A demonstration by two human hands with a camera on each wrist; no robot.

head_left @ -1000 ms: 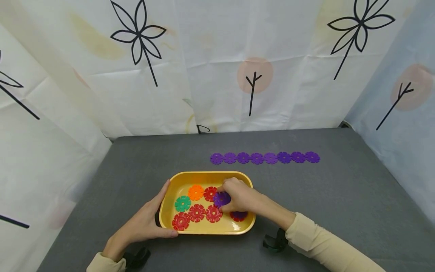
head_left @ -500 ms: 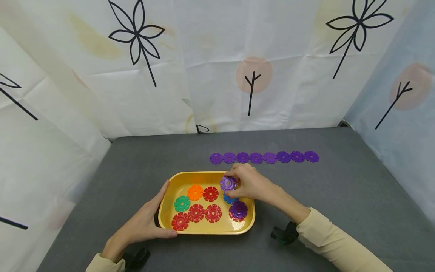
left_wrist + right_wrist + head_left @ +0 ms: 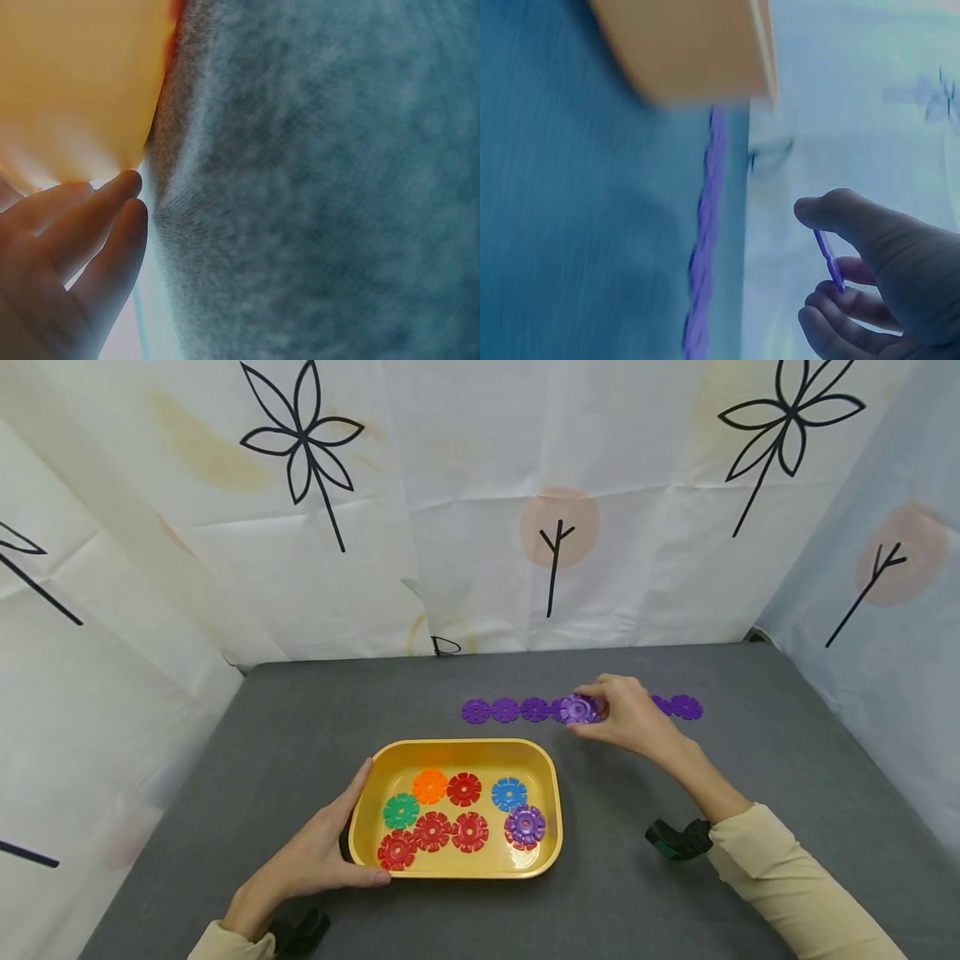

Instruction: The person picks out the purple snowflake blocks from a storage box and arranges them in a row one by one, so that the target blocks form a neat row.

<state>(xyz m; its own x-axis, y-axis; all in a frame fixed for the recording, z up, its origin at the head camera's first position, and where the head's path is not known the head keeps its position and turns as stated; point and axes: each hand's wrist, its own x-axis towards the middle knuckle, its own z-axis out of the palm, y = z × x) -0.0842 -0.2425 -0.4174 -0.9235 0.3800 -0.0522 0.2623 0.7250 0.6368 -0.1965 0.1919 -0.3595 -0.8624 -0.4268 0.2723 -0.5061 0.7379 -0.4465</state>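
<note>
With thumb and fingers my right hand [image 3: 630, 714] pinches a light purple flower-shaped plastic disc [image 3: 580, 709], in front of a row of purple flower discs [image 3: 505, 710]. In the right wrist view the disc [image 3: 830, 262] stands edge-on between the fingers. My left hand [image 3: 318, 847] rests against the near left corner of a yellow tray [image 3: 480, 864], fingers straight along its left side, thumb on the front rim. Inside lie several red discs [image 3: 432, 832], an orange disc [image 3: 430, 786], a green disc [image 3: 401, 811], a blue disc [image 3: 509, 793] and a purple disc [image 3: 525, 822] over a red one.
A grey cloth-covered table [image 3: 300, 718] carries the tray and the row. My right hand hides part of the row. White patterned fabric [image 3: 465, 527] stands along the back and sides of the table. A black wrist mount [image 3: 678, 841] sits by my right cuff.
My right hand has lifted a purple disc out of the tray and carried it back and right to the row. The blue disc is uncovered. My left hand stays at the tray.
</note>
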